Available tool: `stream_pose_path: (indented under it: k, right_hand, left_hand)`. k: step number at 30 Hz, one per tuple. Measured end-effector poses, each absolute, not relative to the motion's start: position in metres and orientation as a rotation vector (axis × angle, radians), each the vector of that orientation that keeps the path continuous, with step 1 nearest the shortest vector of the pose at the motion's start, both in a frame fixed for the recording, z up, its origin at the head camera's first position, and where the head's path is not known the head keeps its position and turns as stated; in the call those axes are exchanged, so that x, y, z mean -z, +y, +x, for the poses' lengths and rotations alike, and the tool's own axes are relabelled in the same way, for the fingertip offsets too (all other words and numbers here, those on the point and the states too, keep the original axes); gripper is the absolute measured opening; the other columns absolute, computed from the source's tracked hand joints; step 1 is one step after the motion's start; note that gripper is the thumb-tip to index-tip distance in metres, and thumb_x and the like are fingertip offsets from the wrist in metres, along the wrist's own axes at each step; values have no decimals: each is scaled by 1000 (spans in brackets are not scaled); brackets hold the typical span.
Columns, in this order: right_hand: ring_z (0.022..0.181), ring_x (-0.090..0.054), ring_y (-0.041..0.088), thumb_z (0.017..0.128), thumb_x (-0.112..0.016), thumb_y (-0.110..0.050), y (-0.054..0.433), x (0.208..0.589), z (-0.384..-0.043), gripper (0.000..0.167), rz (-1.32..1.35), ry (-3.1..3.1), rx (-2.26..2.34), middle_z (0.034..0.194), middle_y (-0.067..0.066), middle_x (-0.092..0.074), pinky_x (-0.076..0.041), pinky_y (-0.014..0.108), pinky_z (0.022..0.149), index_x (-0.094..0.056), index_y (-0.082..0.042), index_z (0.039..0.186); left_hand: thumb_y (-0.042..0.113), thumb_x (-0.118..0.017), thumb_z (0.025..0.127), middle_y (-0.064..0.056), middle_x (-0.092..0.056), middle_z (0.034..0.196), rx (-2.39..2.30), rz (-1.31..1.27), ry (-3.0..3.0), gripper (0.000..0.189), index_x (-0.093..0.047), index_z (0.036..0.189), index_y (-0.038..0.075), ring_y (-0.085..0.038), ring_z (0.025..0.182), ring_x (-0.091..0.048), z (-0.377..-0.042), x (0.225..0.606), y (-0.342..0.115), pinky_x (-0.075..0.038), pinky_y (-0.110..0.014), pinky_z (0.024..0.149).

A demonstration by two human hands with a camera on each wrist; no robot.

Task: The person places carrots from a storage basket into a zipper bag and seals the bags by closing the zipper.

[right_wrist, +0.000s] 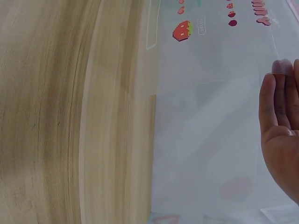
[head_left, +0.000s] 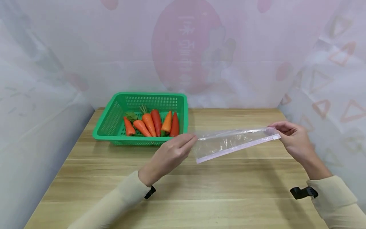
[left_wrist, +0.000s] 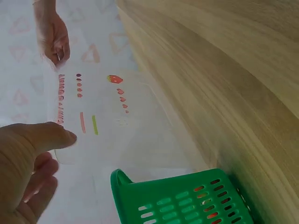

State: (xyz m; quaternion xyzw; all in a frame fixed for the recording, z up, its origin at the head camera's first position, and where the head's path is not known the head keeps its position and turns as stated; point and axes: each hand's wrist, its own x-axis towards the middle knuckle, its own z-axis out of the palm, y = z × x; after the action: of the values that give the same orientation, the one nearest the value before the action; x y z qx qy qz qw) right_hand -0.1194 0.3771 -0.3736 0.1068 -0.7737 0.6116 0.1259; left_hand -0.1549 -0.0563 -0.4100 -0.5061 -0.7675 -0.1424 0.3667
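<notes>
A clear zip bag (head_left: 228, 144) with a pale pink closure strip is stretched between both hands above the table. My left hand (head_left: 172, 151) pinches its left end, close to the front right corner of the green basket (head_left: 110, 138). The right hand (head_left: 295, 140) pinches the other end, by the white slider (head_left: 276, 136). Red and pink printing, including a strawberry (left_wrist: 115, 79), shows on the bag in both wrist views. Inside the basket lie several carrots (head_left: 147, 122) and red, pointed vegetables (head_left: 156, 119) that may be peppers.
The wooden table (head_left: 206, 200) spreads out below both hands. Pale printed sheeting (head_left: 123, 47) walls it in at the back and on both sides. A black device (head_left: 303, 192) is worn at the right wrist.
</notes>
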Motion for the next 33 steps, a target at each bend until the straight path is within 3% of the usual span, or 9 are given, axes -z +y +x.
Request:
stream_pose_path:
  k: [3,10,18,23,27,33]
  right_hand:
    - [83,-75,-1,97,-68,9,377,376,-121,18,324,-2241,-1809,97,-11,-81,-57,12,71,-77,-1,108]
    - [83,-74,0,96,-66,13,375,380,-125,21,371,-2179,-1860,97,-9,-82,-57,12,74,-77,-1,107]
    - [79,-72,-3,95,-68,13,372,380,-126,22,326,-2215,-1768,92,-11,-80,-57,11,73,-79,-3,106]
    - [90,-70,-4,95,-71,8,371,376,-124,22,283,-2350,-1555,103,-17,-80,-53,10,73,-75,6,117]
    - [103,-75,3,93,-69,15,370,372,-123,29,403,-2295,-1611,112,-6,-82,-59,15,84,-68,16,122]
    - [100,-79,15,87,-63,29,369,366,-122,28,642,-2061,-1792,112,10,-81,-62,24,85,-65,25,115]
  left_hand:
    - [1,-78,94,-11,-78,125,260,-1328,-1886,37,-73,130,2,-22,117,-75,-153,413,-54,-59,-31,100]
    - [2,-56,108,-9,-76,130,197,-1458,-1649,30,-73,132,4,-18,120,-74,-146,422,-50,-58,-29,102]
    - [6,-71,100,-6,-81,118,616,-1491,-1678,23,-79,121,6,-15,110,-78,-137,423,-36,-58,-25,99]
    - [-1,-80,90,-10,-82,108,1117,-1344,-1796,23,-81,112,4,-20,99,-81,-138,422,-30,-62,-24,90]
    - [-7,-79,88,-14,-82,105,1426,-1201,-1838,26,-81,112,1,-18,89,-81,-142,418,-28,-62,-19,78]
    - [-5,-78,91,-16,-82,103,1703,-1014,-1916,20,-82,110,0,-1,82,-72,-145,413,-30,-60,-18,68]
